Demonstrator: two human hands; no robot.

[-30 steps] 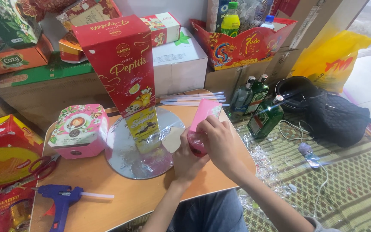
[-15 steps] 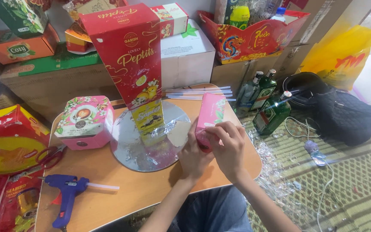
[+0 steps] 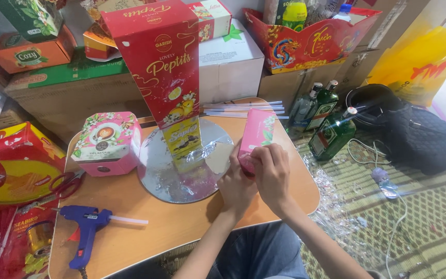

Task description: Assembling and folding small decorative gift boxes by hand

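Observation:
Both hands hold a slim pink box (image 3: 256,135) upright at the right side of a small wooden table (image 3: 181,227). My right hand (image 3: 272,173) grips the box's lower end from the front. My left hand (image 3: 236,186) presses against its lower left side. Just left of the box lies a round silver disc (image 3: 181,178). A tall red box (image 3: 162,57) stands on a smaller yellow box (image 3: 183,142) in the disc's middle.
A pink hexagonal tin (image 3: 107,142) sits left of the disc, a blue glue gun (image 3: 86,227) and red scissors (image 3: 60,186) nearer the left edge. White glue sticks (image 3: 243,108) lie at the back. Green bottles (image 3: 331,132), a black bag (image 3: 419,139) and stacked cartons surround the table.
The pink box has gone from tilted to upright and lower, closer to the table by the disc. Both hands stayed on it. The camera view shifted slightly.

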